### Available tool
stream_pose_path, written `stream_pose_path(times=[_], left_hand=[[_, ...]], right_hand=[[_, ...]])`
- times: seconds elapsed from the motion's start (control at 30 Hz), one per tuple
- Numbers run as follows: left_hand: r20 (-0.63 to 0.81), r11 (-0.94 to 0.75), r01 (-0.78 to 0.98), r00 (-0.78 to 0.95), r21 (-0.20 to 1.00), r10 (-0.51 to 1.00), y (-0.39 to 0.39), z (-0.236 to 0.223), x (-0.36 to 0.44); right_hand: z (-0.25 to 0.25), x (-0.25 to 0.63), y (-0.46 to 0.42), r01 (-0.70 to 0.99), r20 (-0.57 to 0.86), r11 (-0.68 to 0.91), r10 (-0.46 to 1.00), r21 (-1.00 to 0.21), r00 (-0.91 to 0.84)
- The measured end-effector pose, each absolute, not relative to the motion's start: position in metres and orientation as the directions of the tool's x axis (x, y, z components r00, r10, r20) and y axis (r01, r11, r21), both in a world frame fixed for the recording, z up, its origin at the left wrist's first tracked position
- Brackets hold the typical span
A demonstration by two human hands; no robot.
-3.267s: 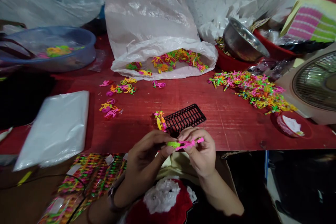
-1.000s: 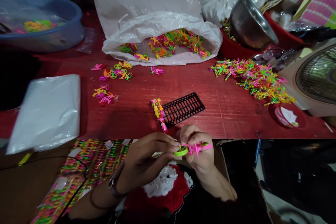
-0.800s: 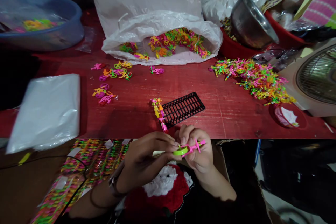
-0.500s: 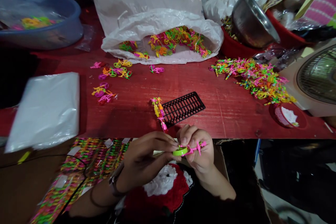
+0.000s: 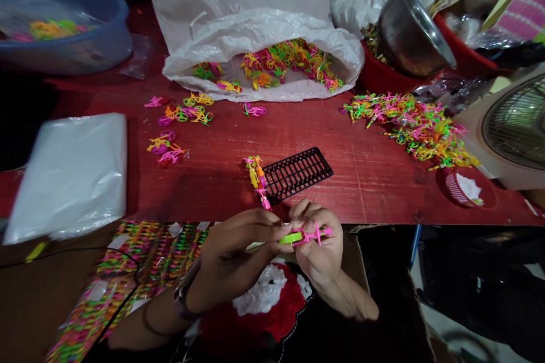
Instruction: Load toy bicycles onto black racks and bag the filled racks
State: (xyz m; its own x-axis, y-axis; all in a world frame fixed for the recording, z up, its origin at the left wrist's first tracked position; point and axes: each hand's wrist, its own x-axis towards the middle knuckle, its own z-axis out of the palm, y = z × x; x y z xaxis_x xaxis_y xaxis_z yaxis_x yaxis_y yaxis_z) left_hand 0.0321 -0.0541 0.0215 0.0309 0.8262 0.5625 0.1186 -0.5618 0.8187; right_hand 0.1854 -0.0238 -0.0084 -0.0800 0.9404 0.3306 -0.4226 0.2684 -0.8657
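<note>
Just in front of the table's near edge, my two hands meet on one small plastic toy bicycle with a pink frame (image 5: 314, 235) and a lime-green wheel (image 5: 291, 237). My left hand (image 5: 244, 249) pinches the green wheel between thumb and fingers. The pink part sits in the closed fingers of my right hand (image 5: 321, 252), and its thin pink end sticks out to the right. Beyond my hands lies a black slotted rack (image 5: 298, 174). Several colourful toy bicycles (image 5: 257, 178) stand in a row along its left end.
A white sack (image 5: 259, 20) opens toward me with toy bicycles inside. Loose ones (image 5: 170, 153) lie at left; a big heap (image 5: 417, 127) lies right, near a fan (image 5: 517, 119). A plastic bag stack (image 5: 70, 176), blue basin (image 5: 85, 45), metal bowl (image 5: 415, 34) and small basket (image 5: 457, 190) stand around.
The green wheel has tilted and sits closer in line with the pink frame. Both hands keep their grip and have shifted only slightly.
</note>
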Motion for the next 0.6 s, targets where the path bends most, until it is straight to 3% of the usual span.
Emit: stream_pose_path(times=[0.6], left_hand=[[0.590,-0.588,0.114,0.023,0.801,0.807,-0.054,0.023,0.042]], right_hand=[[-0.008,0.177,-0.037,-0.367,0.340,0.333,0.939,-0.869,0.047]])
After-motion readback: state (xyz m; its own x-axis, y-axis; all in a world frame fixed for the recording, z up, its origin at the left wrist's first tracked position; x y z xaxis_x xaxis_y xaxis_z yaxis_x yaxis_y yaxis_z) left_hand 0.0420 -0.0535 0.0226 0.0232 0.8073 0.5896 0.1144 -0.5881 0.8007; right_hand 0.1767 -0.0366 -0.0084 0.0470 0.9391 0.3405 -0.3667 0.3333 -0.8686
